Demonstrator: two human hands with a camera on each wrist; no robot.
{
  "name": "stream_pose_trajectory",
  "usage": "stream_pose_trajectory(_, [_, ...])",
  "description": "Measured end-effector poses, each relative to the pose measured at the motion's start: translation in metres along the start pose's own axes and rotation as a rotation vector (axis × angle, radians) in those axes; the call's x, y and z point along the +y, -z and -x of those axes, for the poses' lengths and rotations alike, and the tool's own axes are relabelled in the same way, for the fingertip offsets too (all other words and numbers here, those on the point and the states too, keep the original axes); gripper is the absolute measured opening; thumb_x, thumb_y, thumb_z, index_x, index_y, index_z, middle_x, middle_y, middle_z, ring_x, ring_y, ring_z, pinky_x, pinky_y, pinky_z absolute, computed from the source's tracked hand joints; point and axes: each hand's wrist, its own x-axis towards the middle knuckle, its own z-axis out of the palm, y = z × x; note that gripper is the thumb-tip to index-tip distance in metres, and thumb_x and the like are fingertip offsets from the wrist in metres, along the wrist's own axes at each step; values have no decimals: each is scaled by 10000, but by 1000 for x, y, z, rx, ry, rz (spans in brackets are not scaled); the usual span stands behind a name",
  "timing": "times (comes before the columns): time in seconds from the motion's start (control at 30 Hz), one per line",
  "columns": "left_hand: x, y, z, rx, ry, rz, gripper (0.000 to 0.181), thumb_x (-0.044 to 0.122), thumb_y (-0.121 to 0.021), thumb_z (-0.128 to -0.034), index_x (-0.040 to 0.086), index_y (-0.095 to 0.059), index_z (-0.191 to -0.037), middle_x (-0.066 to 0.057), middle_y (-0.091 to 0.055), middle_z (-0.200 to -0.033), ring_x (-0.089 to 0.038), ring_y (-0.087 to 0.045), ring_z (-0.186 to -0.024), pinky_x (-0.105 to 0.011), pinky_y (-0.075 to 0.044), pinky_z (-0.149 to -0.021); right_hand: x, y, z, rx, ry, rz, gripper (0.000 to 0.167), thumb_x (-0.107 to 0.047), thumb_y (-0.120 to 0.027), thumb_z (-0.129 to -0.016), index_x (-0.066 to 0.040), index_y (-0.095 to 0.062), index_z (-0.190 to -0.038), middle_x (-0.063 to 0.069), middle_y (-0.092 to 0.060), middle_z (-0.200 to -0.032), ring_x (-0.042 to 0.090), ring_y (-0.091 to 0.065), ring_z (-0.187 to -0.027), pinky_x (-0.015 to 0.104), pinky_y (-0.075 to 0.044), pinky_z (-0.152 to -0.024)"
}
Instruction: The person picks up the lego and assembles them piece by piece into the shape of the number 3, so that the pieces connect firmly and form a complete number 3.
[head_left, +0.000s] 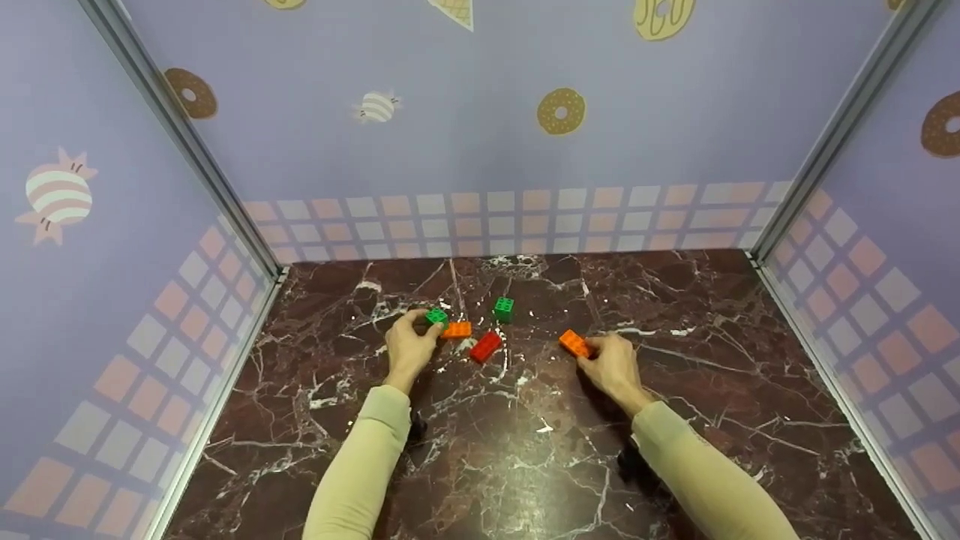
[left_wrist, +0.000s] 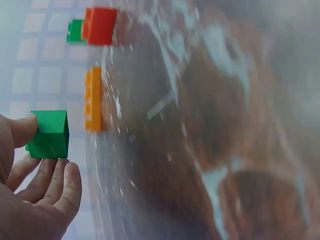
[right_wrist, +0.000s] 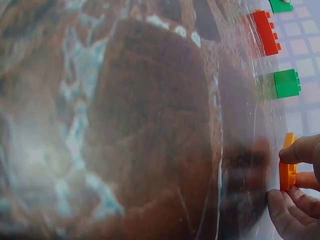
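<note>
My left hand [head_left: 409, 347] pinches a green building brick [left_wrist: 49, 134] between thumb and fingers. Just right of it lies a flat orange brick [head_left: 457, 330] on the table. In my right hand [head_left: 612, 367], thumb and fingers grip another orange brick [head_left: 574, 343] by its right end. Between the two hands lie a red brick [head_left: 486, 346], set at a slant, and a second green brick [head_left: 504, 309] a little farther back. The left wrist view shows the red brick partly covering that green one. Studs show on the bricks' tops in the head view.
The dark red marbled tabletop [head_left: 480, 465] has white veins and a shiny surface. A lilac back wall [head_left: 465, 150] with printed sweets rises behind it. Side panels [head_left: 112, 300] stand at left and right, with metal strips along their edges.
</note>
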Motion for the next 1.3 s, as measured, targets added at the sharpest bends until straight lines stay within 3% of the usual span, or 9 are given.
stream_pose_trajectory(0.17, [9, -9, 4, -11, -42, 22, 340, 144, -871, -969, 43, -805, -1287, -178, -857, -1145, -355, -823, -1064, -518, -644, -992, 4, -7, -2, 29, 66, -39, 305, -115, -825, -862, -28, -876, -1150, 206, -825, -1051, 428, -769, -979, 631, -613, -887])
stream_pose_trajectory(0.4, [21, -18, 13, -34, -102, 27, 325, 123, -877, -957, 32, -813, -1262, -178, -863, -1125, -348, -833, -1046, -516, -650, -951, 52, -54, -22, 60, 203, 0, 329, -188, -835, -820, -63, -884, -1121, 142, -799, -1012, 366, -742, -915, 549, -607, -832])
stream_pose_trajectory(0.53, [27, -21, 17, -34, -156, 32, 328, 100, -877, -938, 3, -814, -1245, -203, -859, -1116, -378, -831, -1047, -540, -633, -1001, 61, -65, -26, 49, 240, 11, 336, -198, -852, -819, -102, -892, -1139, 87, -798, -1024, 310, -753, -921, 526, -627, -832])
stream_pose_trajectory(0.8, [40, -25, 25, -72, -198, 72, 335, 96, -875, -941, 2, -808, -1256, -225, -846, -1153, -406, -823, -1081, -578, -635, -1031, 45, -63, -18, 3, 294, -48, 336, -152, -887, -805, -103, -891, -1137, 53, -741, -979, 228, -708, -863, 421, -601, -793])
stream_pose_trajectory(0.87, [42, -27, 27, -85, -208, 75, 332, 89, -876, -941, -1, -807, -1253, -219, -849, -1152, -402, -826, -1084, -570, -628, -1073, 30, -51, -11, -18, 306, -92, 327, -119, -880, -799, -76, -887, -1123, 73, -729, -961, 245, -699, -849, 427, -596, -789])
stream_pose_trajectory(1.03, [45, -33, 32, -133, -207, 82, 334, 78, -873, -949, -4, -801, -1265, -203, -849, -1179, -374, -834, -1085, -511, -669, -1019, -7, -23, 4, -92, 341, -152, 326, -64, -869, -809, -19, -873, -1132, 124, -744, -979, 320, -717, -896, 520, -607, -847])
stream_pose_trajectory(1.1, [46, -35, 34, -153, -209, 84, 337, 76, -869, -954, 0, -800, -1274, -197, -847, -1187, -363, -834, -1078, -493, -689, -944, -4, -26, 2, -99, 363, -161, 333, -73, -870, -804, -36, -877, -1135, 104, -746, -976, 297, -707, -891, 498, -599, -838])
stream_pose_trajectory(1.3, [48, -41, 39, -195, -253, 71, 342, 73, -857, -952, -10, -800, -1279, -189, -852, -1179, -357, -831, -1065, -457, -684, -899, 27, -56, -13, -94, 498, -182, 340, -130, -893, -797, -105, -887, -1136, 47, -750, -982, 198, -673, -836, 315, -549, -768])
